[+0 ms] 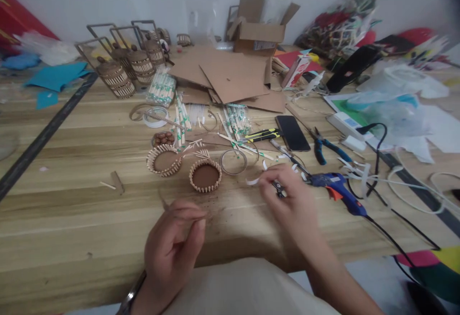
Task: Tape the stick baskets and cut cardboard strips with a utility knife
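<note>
My left hand (175, 244) is over the front of the table with thumb and forefinger pinched together. A thin, blurred brown strip (163, 197) shows just past its knuckles; whether the fingers hold it is unclear. My right hand (289, 195) pinches a curled white paper strip (253, 181), whose loose end points left. Dark-handled scissors (279, 188) are partly hidden beneath this hand. Ahead of my hands stand two round cups walled with short sticks: one with a brown base (206, 176) and a paler one (164, 161). A tape ring (233, 162) lies beside them.
A blue glue gun (338, 188) with its cable lies right of my right hand. Behind are pliers (327, 147), a black phone (293, 133), a yellow-black cutter (262, 135), bundled sticks (161, 85) and cardboard sheets (233, 75). Handled stick lanterns (115, 78) stand back left.
</note>
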Tool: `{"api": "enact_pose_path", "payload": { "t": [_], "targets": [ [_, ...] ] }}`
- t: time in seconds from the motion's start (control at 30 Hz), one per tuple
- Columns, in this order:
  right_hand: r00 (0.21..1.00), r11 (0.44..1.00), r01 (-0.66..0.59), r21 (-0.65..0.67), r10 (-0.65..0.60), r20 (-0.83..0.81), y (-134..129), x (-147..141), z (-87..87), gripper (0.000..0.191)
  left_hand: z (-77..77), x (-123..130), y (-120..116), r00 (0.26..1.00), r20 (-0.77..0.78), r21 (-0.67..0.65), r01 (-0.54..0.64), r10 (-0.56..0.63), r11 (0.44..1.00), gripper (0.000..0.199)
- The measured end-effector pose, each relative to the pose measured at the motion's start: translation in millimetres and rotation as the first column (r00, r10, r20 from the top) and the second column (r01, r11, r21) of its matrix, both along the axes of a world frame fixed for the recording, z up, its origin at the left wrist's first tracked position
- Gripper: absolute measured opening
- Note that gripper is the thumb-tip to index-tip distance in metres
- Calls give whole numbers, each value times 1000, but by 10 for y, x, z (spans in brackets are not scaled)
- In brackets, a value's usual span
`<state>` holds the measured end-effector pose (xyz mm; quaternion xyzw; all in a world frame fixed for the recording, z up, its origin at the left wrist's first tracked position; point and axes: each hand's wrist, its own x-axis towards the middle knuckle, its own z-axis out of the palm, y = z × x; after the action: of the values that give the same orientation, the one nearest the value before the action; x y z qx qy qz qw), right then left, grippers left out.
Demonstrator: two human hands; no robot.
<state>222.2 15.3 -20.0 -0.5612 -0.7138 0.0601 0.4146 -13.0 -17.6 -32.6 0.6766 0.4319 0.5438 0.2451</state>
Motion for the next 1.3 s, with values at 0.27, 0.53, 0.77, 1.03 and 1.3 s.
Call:
{"api": "enact_pose_path", "payload": {
  "t": [0.27,0.53,0.77,1.03,1.3],
  "targets": [
    [700,809,575,121,-563,438,-213,1240,-201,24,144,-52,-39,924,371,-152,157,-91,976,14],
    [951,956,-140,257,58,303,-341,424,306,16,321,52,-133,834,481,-354,468,-271,810,31],
    [791,782,-606,147,573,216,-447,-132,517,18,412,220,-82,715,604,-552,695,-354,462,58],
    [689,686,-725,67,721,75,-314,-88,612,17,393,309,-47,542,726,-535,832,-423,148,46],
    [803,820,-572,20,555,219,-230,266,777,15,143,122,362,898,-261,-464,203,-353,862,10]
  ]
}}
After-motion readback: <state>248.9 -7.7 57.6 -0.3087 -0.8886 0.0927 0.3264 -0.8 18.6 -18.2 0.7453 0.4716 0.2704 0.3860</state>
